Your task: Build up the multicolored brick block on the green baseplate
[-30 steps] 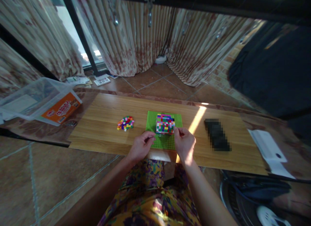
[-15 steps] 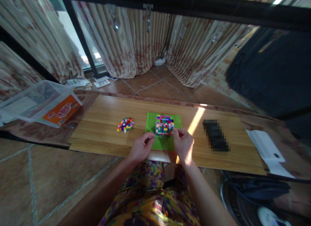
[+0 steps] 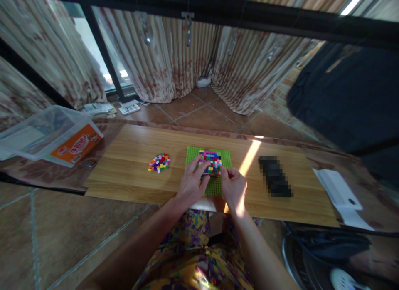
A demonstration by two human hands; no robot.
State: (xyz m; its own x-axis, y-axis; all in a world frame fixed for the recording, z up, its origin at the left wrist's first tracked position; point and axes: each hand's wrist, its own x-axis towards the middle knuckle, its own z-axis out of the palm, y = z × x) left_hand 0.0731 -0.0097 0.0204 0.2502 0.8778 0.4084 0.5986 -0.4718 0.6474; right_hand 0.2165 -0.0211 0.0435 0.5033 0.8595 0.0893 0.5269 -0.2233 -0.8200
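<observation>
A multicoloured block of small toy bricks (image 3: 214, 160) stands on a green studded baseplate (image 3: 215, 187). My left hand (image 3: 192, 182) reaches over the block's left side, fingers stretched and apart, the fingertips at its top and front. At the block's right front corner, my right hand (image 3: 233, 186) is closed, thumb and forefinger pinched together. Whatever may be between those fingers is hidden or too small to tell. Left of the baseplate lies a pile of loose coloured bricks (image 3: 159, 162).
The wooden board (image 3: 131, 165) carries all this, with a pixelated dark object (image 3: 275, 176) on its right. A clear plastic bin (image 3: 50, 132) with an orange label is at the far left. White paper (image 3: 339, 194) lies beyond the board's right end.
My left hand has moved up and right from the baseplate's near left edge onto the block, its fingers opening out. My right hand stays pinched at the block's right corner.
</observation>
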